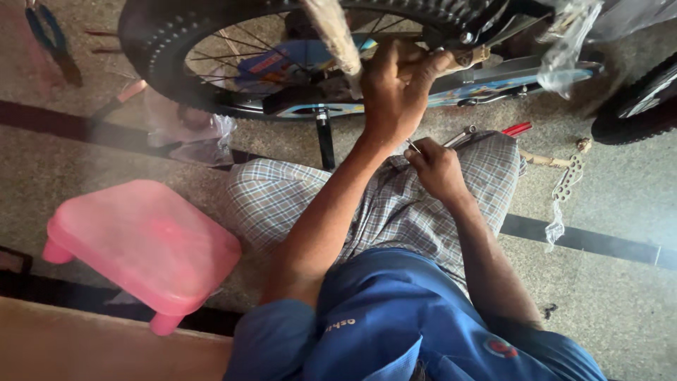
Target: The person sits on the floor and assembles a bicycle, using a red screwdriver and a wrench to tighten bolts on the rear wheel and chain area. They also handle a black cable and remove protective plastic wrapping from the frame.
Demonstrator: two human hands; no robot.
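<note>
The scene is lit softly and evenly, like indirect daylight, with no hard glare. Above the fingers of the left hand [398, 81] the black tyre [166, 49] and the spokes inside it sink into deep shadow, and detail is lost there. Clear plastic wrap [564, 56] to the right of those fingers catches pale highlights. The pink stool [144, 243], far to the lower left of the fingers, looks smeared and soft. The blue shirt [395, 317] below the right hand [437, 169] is slightly blurred. The picture is soft overall, and lines bend toward the corners.
</note>
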